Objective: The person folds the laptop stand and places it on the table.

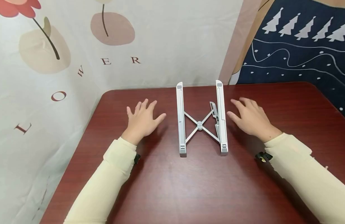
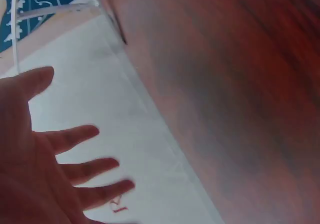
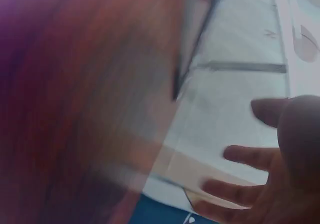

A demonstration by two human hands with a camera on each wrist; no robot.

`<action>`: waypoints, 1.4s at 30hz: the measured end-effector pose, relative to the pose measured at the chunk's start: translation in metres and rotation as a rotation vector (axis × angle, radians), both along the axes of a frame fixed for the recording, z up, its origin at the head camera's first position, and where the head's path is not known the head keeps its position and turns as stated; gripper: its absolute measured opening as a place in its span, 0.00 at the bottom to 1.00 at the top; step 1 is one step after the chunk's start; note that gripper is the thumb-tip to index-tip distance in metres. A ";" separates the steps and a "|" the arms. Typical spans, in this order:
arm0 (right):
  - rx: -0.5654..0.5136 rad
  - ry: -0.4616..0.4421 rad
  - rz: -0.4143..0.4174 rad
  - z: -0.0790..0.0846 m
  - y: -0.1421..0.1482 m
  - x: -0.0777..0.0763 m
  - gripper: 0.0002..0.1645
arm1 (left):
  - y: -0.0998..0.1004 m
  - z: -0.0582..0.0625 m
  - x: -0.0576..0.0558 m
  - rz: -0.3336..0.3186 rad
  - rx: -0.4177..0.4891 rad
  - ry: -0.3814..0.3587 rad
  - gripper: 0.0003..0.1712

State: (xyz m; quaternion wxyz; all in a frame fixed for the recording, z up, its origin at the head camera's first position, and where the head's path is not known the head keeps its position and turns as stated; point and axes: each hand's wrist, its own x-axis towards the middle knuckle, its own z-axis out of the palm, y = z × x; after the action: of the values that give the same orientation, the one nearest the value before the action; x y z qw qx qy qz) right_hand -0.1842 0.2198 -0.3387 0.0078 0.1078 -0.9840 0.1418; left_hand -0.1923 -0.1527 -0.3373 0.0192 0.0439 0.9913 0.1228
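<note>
A silver folding laptop stand [image 1: 199,125] stands on the table, its two long side rails joined by an X-shaped brace with a round hub. My left hand [image 1: 142,120] hovers to its left, fingers spread and holding nothing. On the other side my right hand [image 1: 251,119] is near the right rail [image 1: 222,121] without gripping it, its fingers loosely extended. Part of a thin rail [image 2: 14,39] shows past the thumb in the left wrist view. Blurred bars of the stand [image 3: 245,67] appear beyond the fingers in the right wrist view.
The dark red wooden table [image 1: 167,189] has rounded far corners. Behind it and along the left hangs a pale cloth [image 1: 172,37] with flowers and letters. A navy cloth [image 1: 295,59] with white trees hangs at the back right. Dark bands sit under both cream sleeves [image 1: 113,174].
</note>
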 end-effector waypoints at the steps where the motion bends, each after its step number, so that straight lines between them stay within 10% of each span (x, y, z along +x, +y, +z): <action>1: -0.055 0.005 0.003 0.001 0.001 0.002 0.30 | 0.003 0.002 0.002 -0.011 0.017 0.026 0.40; 13: -0.444 -0.013 0.046 0.010 -0.003 0.030 0.08 | 0.023 0.018 0.030 -0.091 0.205 0.177 0.14; 42: -0.314 -0.252 0.263 -0.012 -0.010 0.037 0.11 | 0.044 0.006 0.050 -0.310 0.138 -0.113 0.10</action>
State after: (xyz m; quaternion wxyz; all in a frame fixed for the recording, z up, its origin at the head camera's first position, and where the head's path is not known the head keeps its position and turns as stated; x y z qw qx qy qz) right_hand -0.1471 0.2100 -0.3508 -0.1169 0.2138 -0.9206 0.3050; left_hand -0.1425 -0.1082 -0.3311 0.0907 0.1906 0.9592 0.1884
